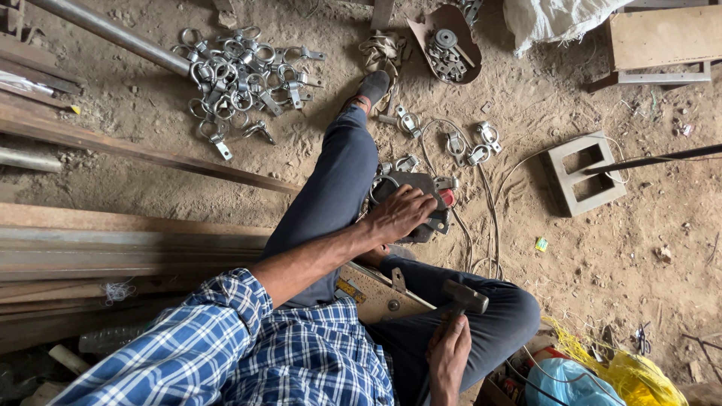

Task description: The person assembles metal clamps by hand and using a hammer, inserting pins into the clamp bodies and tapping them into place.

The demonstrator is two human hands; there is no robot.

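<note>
A dark metal block (421, 207) lies on the sandy ground just beside the person's outstretched leg, and the left hand (400, 213) lies over it with fingers curled down across its top, pressing or gripping it; whether the hand closes round anything smaller underneath I cannot tell. A red bit shows at the block's far edge, and a metal ring (382, 186) sits against its near corner. The right hand (448, 355) is clenched round the handle of a hammer (464, 296), whose dark head rests above the bent right knee. Between the two legs lies a flat tan board (380, 295) with a small bracket on it. Just beyond the block, a few loose metal clamps (472, 144) and a thin wire (492, 218) trail over the dirt. Farther out, a big heap of galvanised ring clamps (237, 75) lies beside a steel pipe (113, 34), and a tray of metal parts (449, 46) rests past the foot. A hollow concrete block (583, 174) lies well to the right, timber planks (113, 237) to the left.
</note>
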